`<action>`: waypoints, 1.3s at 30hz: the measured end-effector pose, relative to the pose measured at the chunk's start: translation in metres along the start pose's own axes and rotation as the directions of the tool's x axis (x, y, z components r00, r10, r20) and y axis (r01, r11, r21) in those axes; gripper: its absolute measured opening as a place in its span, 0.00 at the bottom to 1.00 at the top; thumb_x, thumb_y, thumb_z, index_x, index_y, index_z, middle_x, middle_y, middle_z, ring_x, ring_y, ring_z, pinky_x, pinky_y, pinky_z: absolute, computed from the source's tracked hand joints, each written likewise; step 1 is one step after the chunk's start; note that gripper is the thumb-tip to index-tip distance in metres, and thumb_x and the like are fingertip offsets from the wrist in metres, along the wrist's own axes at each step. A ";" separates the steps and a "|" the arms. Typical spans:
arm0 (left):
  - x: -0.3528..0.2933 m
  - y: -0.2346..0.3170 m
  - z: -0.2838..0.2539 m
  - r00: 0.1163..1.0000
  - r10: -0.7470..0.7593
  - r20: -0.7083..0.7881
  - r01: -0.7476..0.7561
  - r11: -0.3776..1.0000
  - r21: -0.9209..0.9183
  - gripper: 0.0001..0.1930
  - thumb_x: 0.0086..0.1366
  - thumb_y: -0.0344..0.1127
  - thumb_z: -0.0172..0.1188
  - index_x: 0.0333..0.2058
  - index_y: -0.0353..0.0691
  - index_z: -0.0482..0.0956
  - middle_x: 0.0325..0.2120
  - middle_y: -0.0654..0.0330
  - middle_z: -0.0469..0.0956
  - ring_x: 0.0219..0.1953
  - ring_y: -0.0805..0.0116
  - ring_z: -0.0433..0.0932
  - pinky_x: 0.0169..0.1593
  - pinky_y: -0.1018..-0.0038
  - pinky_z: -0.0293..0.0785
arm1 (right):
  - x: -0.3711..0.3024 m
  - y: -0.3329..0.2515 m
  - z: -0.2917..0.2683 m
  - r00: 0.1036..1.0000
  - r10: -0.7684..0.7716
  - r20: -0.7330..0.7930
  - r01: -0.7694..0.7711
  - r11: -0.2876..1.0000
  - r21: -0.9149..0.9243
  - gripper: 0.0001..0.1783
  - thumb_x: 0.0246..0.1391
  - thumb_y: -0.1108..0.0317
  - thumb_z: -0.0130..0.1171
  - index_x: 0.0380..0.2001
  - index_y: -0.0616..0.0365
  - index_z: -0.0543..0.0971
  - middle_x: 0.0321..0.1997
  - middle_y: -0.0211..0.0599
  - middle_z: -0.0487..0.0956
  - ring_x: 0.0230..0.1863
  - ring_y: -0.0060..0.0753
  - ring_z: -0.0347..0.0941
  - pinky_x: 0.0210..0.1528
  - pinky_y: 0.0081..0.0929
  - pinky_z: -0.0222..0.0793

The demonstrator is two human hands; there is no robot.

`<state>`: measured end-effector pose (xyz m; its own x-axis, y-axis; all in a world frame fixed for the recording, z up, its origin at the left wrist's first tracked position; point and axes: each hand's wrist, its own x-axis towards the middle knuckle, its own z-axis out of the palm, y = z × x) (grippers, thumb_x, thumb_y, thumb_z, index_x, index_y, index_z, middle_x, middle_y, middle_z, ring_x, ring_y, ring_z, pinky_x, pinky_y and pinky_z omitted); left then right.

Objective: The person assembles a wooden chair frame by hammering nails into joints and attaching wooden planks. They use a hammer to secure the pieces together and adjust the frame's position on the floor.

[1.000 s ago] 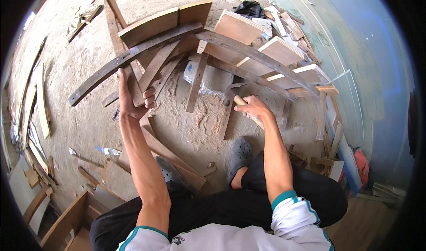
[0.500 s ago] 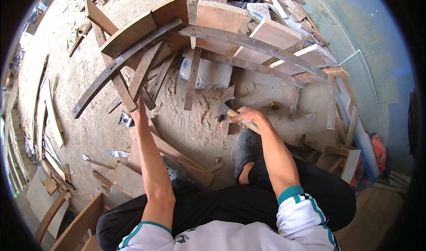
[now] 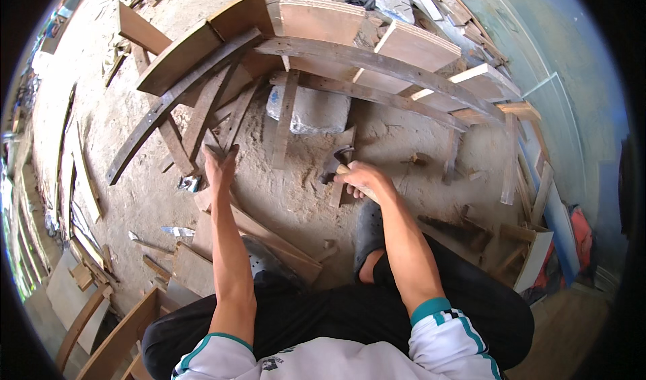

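Observation:
My right hand (image 3: 365, 179) is wrapped round the wooden handle of a claw hammer (image 3: 331, 165). The hammer's dark metal head hangs low over the sandy floor, by a short upright slat. My left hand (image 3: 219, 166) grips the lower end of a wooden slat (image 3: 237, 114), one leg of a curved wooden frame (image 3: 383, 64). Its fingertips are partly hidden by the wood. Pale plywood panels (image 3: 323, 20) stand along the frame's far side, and dark curved strips run across it.
A rough grey stone block (image 3: 313, 111) sits beneath the frame. Plywood offcuts (image 3: 269, 242) lie between my feet and to the left. Glass sheets (image 3: 548, 114) lean at the right. Scrap wood (image 3: 451, 10) is piled at the far right, and a wooden box frame (image 3: 124, 333) stands near left.
My left hand has shifted slightly up and right along the slat ends. The frame looks moved a little left at its left end. The hammer has moved slightly left with my right hand.

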<state>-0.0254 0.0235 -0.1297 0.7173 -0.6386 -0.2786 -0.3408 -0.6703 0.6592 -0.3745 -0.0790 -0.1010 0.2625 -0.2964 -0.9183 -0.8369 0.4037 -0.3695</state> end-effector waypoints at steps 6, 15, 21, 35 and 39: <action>0.013 -0.007 -0.009 0.996 0.029 0.085 -0.036 0.996 0.085 0.45 0.50 0.57 0.69 0.53 0.24 0.62 0.42 0.36 0.76 0.47 0.41 0.75 0.50 0.60 0.70 | 0.011 -0.011 0.009 0.997 0.042 -0.065 -0.056 0.969 -0.243 0.23 0.55 0.51 0.57 0.30 0.64 0.79 0.23 0.41 0.80 0.21 0.34 0.76 0.25 0.34 0.72; -0.002 0.034 0.000 0.988 -0.127 0.091 0.084 0.922 0.378 0.44 0.55 0.60 0.61 0.55 0.26 0.58 0.52 0.33 0.68 0.54 0.41 0.71 0.56 0.57 0.66 | 0.064 -0.003 0.000 0.970 -0.232 0.065 0.182 0.524 -0.832 0.35 0.51 0.37 0.55 0.44 0.60 0.80 0.46 0.48 0.80 0.48 0.49 0.77 0.47 0.41 0.73; -0.017 0.050 0.022 0.974 0.218 -0.059 -0.136 0.773 0.620 0.48 0.62 0.57 0.54 0.64 0.23 0.44 0.65 0.34 0.48 0.68 0.45 0.49 0.69 0.61 0.49 | 0.039 -0.005 -0.048 0.951 -0.296 -0.089 0.200 0.809 -0.553 0.38 0.54 0.34 0.50 0.38 0.65 0.82 0.45 0.54 0.79 0.47 0.51 0.77 0.50 0.41 0.71; -0.121 0.103 0.100 0.637 0.767 0.073 -0.763 0.616 0.195 0.13 0.61 0.33 0.59 0.44 0.38 0.75 0.44 0.56 0.77 0.49 0.60 0.73 0.55 0.64 0.65 | 0.082 0.091 -0.109 0.370 -0.461 -0.807 0.157 0.887 -0.434 0.15 0.51 0.73 0.52 0.43 0.48 0.78 0.51 0.46 0.75 0.53 0.52 0.71 0.50 0.44 0.70; -0.152 0.093 0.123 0.648 0.690 0.322 -0.751 0.649 0.123 0.21 0.60 0.37 0.59 0.52 0.41 0.72 0.55 0.55 0.68 0.59 0.57 0.65 0.62 0.59 0.58 | 0.081 0.088 -0.112 0.348 -0.473 -0.809 0.202 0.881 -0.428 0.08 0.53 0.71 0.52 0.36 0.51 0.77 0.44 0.43 0.76 0.47 0.51 0.73 0.45 0.45 0.70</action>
<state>-0.2410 0.0121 -0.1118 0.0343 -0.9982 0.0489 -0.8344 -0.0017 0.5512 -0.4810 -0.1643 -0.1925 0.0985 -0.9947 -0.0299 -0.8897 -0.0745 -0.4503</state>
